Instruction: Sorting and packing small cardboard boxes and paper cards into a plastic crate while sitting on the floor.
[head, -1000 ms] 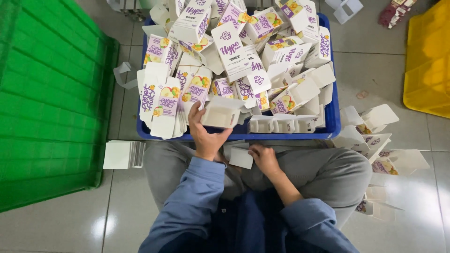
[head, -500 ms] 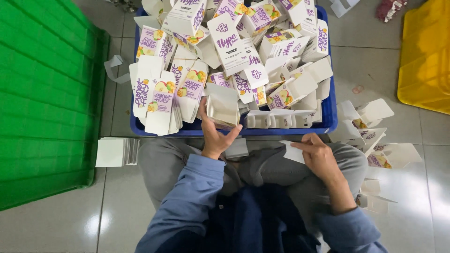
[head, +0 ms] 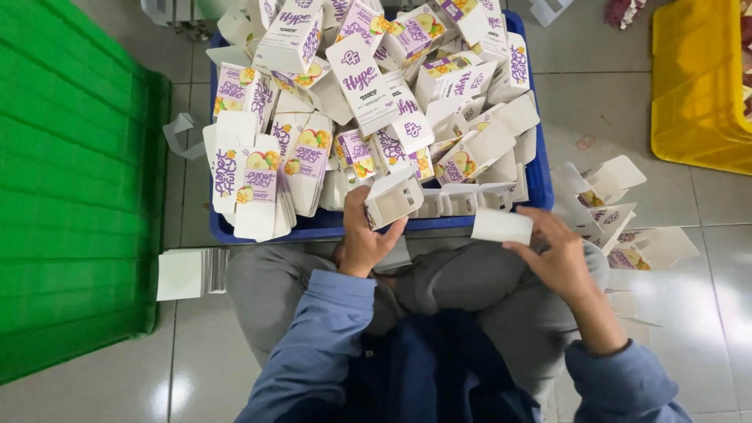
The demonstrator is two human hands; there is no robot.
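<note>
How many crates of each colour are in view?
Green crate: 1
Blue crate, heaped with small cartons: 1
Yellow crate: 1
Total: 3

My left hand sits just left of frame centre, fingers curled shut around what it grips, wrist bent upward. My right hand is at centre right, fingertips pinching. Both blue-sleeved forearms angle up from the bottom edge.

Grey tiled floor (glossy, reflecting light) between green crate and yellow crate.
</note>
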